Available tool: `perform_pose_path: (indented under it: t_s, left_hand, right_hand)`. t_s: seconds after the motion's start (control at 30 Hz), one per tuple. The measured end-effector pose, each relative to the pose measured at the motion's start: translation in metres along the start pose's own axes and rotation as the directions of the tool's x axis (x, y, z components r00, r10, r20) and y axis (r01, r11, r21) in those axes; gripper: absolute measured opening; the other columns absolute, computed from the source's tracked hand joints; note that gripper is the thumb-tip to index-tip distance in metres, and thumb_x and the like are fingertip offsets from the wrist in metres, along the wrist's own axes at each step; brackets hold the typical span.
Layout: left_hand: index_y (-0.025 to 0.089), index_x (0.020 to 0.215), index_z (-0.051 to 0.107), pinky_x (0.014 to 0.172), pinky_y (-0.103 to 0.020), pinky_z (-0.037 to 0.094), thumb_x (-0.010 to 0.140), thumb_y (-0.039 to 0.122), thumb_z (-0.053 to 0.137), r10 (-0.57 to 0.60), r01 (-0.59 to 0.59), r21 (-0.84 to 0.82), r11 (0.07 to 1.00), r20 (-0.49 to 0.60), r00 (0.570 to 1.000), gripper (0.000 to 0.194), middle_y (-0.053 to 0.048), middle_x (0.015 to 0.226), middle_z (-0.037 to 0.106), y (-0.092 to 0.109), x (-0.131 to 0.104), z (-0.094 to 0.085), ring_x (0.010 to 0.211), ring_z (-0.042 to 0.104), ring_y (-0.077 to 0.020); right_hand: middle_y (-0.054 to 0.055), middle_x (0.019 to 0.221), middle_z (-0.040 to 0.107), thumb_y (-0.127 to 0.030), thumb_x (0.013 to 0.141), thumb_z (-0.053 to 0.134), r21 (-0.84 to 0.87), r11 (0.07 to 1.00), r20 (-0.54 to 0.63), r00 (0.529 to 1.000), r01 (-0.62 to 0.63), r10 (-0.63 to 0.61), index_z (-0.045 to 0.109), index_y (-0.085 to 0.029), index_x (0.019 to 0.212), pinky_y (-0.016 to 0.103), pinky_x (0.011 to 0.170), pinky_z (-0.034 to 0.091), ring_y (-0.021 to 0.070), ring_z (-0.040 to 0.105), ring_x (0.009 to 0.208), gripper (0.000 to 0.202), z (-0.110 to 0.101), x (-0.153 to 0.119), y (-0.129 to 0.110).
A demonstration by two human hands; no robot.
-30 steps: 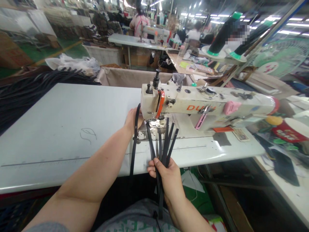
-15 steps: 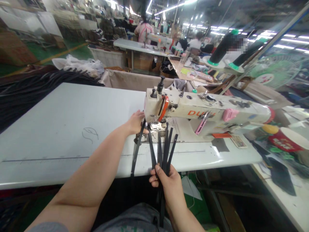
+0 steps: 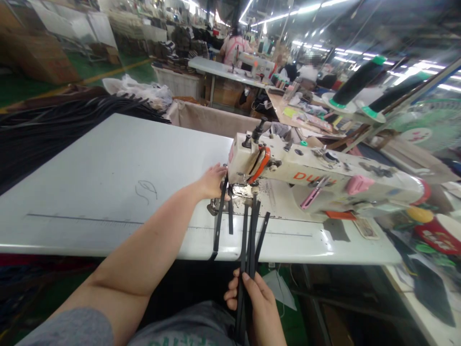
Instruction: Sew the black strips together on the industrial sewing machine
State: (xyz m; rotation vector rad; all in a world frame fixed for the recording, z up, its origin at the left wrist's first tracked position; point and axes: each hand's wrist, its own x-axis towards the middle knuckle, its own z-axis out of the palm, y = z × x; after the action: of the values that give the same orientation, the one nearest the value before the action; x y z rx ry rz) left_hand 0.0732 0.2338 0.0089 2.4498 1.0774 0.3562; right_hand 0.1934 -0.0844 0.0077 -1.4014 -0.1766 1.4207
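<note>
while the right hand (image 3: 256, 294) grips black strips (image 3: 253, 235), the left hand (image 3: 212, 182) rests beside the sewing machine (image 3: 288, 166), its hold unclear.

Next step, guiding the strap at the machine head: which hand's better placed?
Left, I'd say. The left hand is beside the sewing machine's head, close to the short strap there. The right hand is nearer the body than the table's front edge, gripping a bunch of black straps.

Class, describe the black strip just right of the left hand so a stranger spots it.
Find the sewing machine on the table. At its needle end, beside the left hand, lies the strip. Its near end stops on the table; neighbouring strips run past the front edge, some into the right hand.
</note>
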Motion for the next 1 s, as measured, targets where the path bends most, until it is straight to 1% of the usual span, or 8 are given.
perform_pose_path:
  t_s: [0.17,0.3,0.47,0.57,0.63,0.7,0.87,1.0]
  left_hand:
    - [0.023,0.140,0.058,0.123,-0.050,0.030,0.053,0.044,0.091,0.002,-0.002,-0.005,1.000,-0.006,1.000,0.096,-0.011,0.153,0.050,0.0005,0.0010,-0.0007,0.148,0.034,-0.0408]
    - [0.021,0.139,0.059,0.123,-0.047,0.030,0.052,0.045,0.092,0.004,-0.004,-0.008,1.000,-0.009,1.000,0.096,-0.012,0.155,0.048,-0.0001,0.0008,-0.0009,0.148,0.035,-0.0408]
    - [0.023,0.139,0.059,0.123,-0.050,0.030,0.053,0.046,0.091,0.008,-0.008,0.004,1.000,-0.011,1.000,0.094,-0.010,0.154,0.050,-0.0026,0.0012,-0.0001,0.147,0.035,-0.0413]
    - [0.024,0.138,0.059,0.122,-0.049,0.029,0.054,0.047,0.089,-0.002,0.002,0.017,1.000,0.000,1.000,0.093,-0.010,0.154,0.050,-0.0031,0.0010,-0.0007,0.147,0.035,-0.0405]
    - [0.024,0.137,0.060,0.122,-0.048,0.030,0.055,0.048,0.088,-0.006,0.006,0.013,1.000,0.008,1.000,0.090,-0.009,0.153,0.051,-0.0020,0.0002,-0.0020,0.147,0.036,-0.0401]
    - [0.024,0.137,0.061,0.122,-0.051,0.030,0.058,0.048,0.085,-0.032,0.032,0.005,0.999,0.006,0.999,0.086,-0.010,0.152,0.051,0.0001,-0.0008,-0.0036,0.146,0.037,-0.0407]
    - [0.023,0.136,0.061,0.122,-0.061,0.025,0.067,0.040,0.081,-0.141,0.138,-0.046,0.989,-0.051,0.989,0.074,-0.012,0.151,0.052,0.0047,-0.0013,-0.0045,0.146,0.040,-0.0415]
    - [0.022,0.129,0.066,0.123,-0.061,0.024,0.068,0.034,0.079,-0.156,0.146,-0.130,0.981,-0.074,0.985,0.064,-0.011,0.147,0.058,0.0029,-0.0012,-0.0064,0.143,0.043,-0.0417]
  right_hand:
    - [0.005,0.071,0.072,-0.056,0.070,0.087,0.012,1.000,0.015,1.000,0.001,-0.001,0.073,-0.014,0.096,0.024,0.054,0.055,0.0173,0.070,0.061,0.050,-0.0011,-0.0034,-0.0013]
    - [0.003,0.069,0.071,-0.053,0.070,0.088,0.007,1.000,0.009,1.000,0.006,-0.006,0.072,-0.014,0.099,0.023,0.053,0.054,0.0161,0.069,0.059,0.051,-0.0014,-0.0017,-0.0010]
    - [0.002,0.068,0.071,-0.054,0.069,0.089,-0.018,1.000,0.023,1.000,0.003,-0.002,0.069,-0.014,0.096,0.023,0.049,0.052,0.0165,0.069,0.056,0.052,-0.0022,0.0023,0.0021]
    - [0.003,0.068,0.071,-0.056,0.068,0.089,-0.033,0.999,0.024,1.000,0.002,-0.002,0.068,-0.014,0.097,0.022,0.048,0.051,0.0161,0.068,0.054,0.055,-0.0021,0.0040,0.0021]
    - [0.002,0.068,0.071,-0.057,0.069,0.088,-0.037,0.999,0.023,1.000,0.013,-0.013,0.068,-0.014,0.099,0.021,0.047,0.050,0.0147,0.067,0.053,0.057,-0.0020,0.0041,0.0016]
    - [0.002,0.067,0.071,-0.058,0.069,0.088,-0.039,0.999,0.024,0.999,0.024,-0.023,0.068,-0.014,0.100,0.021,0.046,0.048,0.0136,0.065,0.053,0.057,-0.0017,0.0035,0.0014]
    - [0.002,0.067,0.070,-0.059,0.069,0.087,-0.033,0.999,0.035,0.999,0.035,-0.034,0.068,-0.013,0.098,0.020,0.044,0.046,0.0129,0.063,0.051,0.057,-0.0004,0.0025,0.0020]
    - [0.002,0.071,0.070,-0.059,0.070,0.086,-0.016,0.999,0.020,0.999,0.037,-0.036,0.069,-0.014,0.100,0.020,0.044,0.046,0.0128,0.064,0.052,0.056,-0.0006,0.0030,0.0017]
